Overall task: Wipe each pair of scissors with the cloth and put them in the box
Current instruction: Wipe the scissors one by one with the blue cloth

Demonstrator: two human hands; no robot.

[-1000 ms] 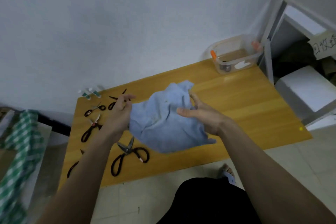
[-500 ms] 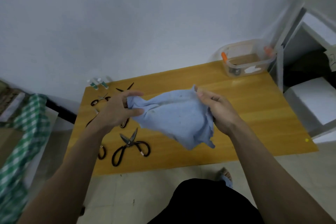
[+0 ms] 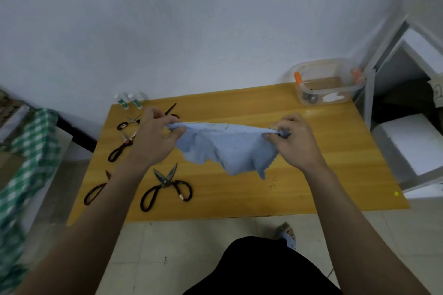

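Note:
A light blue cloth hangs stretched above the wooden table. My left hand pinches its left corner and my right hand pinches its right corner. Several black-handled scissors lie on the table's left part: a big pair near the front, one partly under my left forearm, another behind my left hand, and smaller ones near the wall. A clear plastic box with orange clips stands at the table's far right corner, with something dark inside.
Two small white-and-green tubes stand at the table's back left by the wall. A green checked cloth lies on furniture at the left. A white metal shelf stands right of the table. My foot is on the tiled floor.
My hands have moved apart and pulled the bunched cloth out flat between them. The view has tilted down a little.

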